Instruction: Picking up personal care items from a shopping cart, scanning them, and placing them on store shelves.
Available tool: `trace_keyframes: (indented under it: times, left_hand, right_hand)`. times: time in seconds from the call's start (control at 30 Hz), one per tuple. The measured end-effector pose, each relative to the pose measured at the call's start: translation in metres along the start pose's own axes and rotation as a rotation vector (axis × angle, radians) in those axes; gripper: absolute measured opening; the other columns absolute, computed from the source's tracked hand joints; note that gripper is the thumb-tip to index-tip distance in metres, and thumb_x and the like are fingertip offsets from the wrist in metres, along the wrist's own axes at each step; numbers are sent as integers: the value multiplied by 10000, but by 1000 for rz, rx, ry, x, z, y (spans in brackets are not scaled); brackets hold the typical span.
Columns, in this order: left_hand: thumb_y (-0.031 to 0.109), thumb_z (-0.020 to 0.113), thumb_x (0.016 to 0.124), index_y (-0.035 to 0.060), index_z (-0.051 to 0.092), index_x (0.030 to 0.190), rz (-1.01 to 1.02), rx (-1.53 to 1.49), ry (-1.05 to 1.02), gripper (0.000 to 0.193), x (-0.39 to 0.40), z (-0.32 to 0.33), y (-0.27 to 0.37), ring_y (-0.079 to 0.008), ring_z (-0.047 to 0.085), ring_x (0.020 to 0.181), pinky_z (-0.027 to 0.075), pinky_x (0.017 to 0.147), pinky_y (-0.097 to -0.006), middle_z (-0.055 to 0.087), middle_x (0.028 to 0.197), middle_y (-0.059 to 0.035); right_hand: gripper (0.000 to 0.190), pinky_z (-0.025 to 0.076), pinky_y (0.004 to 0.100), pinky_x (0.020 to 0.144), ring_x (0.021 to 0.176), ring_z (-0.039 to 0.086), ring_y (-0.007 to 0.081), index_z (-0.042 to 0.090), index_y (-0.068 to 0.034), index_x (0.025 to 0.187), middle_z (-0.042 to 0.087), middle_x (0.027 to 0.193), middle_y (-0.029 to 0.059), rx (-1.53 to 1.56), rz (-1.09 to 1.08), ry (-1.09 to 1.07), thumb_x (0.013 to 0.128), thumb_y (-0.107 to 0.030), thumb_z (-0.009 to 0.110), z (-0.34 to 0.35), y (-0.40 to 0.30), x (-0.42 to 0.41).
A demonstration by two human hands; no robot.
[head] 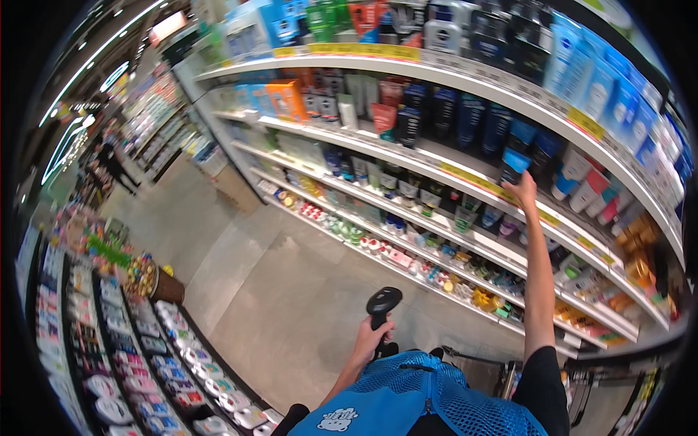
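Note:
My left hand [373, 335] grips the handle of a black handheld barcode scanner [384, 301] in front of my body, its head tilted upward over the floor. My right hand [523, 193] is stretched out to a middle shelf [414, 151]. Its thumb and fingers are around the lower end of a squeeze tube [515, 165], light blue at the top and dark below. Part of that tube is behind my fingers. Dark blue tubes [496, 128] stand in rows to its left, and white and blue tubes [570, 173] stand to its right.
Yellow price strips [365, 52] line the shelf edges. Lower shelves hold small jars and bottles [376, 246]. A facing shelf unit [117, 349] bounds the aisle at lower left, near a brown basket [168, 288]. A wheeled cart [474, 370] is by my body. A person [114, 163] stands far down the aisle.

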State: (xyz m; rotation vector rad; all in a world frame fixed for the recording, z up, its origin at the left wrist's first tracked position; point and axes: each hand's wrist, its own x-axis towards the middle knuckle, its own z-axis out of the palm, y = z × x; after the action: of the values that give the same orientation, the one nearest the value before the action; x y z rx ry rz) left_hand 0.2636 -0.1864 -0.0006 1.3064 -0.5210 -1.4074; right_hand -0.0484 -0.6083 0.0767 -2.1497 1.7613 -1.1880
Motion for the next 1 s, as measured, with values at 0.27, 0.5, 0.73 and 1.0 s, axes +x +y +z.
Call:
trace_keyframes:
  times: [0.27,0.5,0.73,1.0]
  left_hand:
    - [158,644,812,-19,546,1054,68,49,-29,315,-1,-6,-5,-85,543,597,440,538,-221,591,758,-43]
    - [164,649,810,2,551,1050,50,16,0,306,-9,-14,-10,-82,545,593,440,534,-218,590,758,-40]
    - [197,657,803,15,545,998,90,-2,45,291,-13,-30,-17,-81,549,568,450,503,-226,547,701,-11]
    - [169,650,813,-8,543,1066,38,24,56,327,-18,-53,-12,-88,558,571,449,527,-221,582,735,-31]
  right_hand:
    - [695,476,390,791,919,617,331,520,11,1125,624,1004,212,-67,70,-15,603,-346,808,18,43,13]
    - [548,494,353,716,808,651,270,539,-1,1088,657,906,167,39,1,-97,661,-247,778,10,48,14]
    - [443,491,319,716,761,642,201,546,-12,1051,654,835,100,58,3,-124,683,-154,748,2,71,19]
    - [86,445,285,833,882,558,178,457,2,898,572,946,112,506,-114,-35,860,20,532,-17,80,-95]
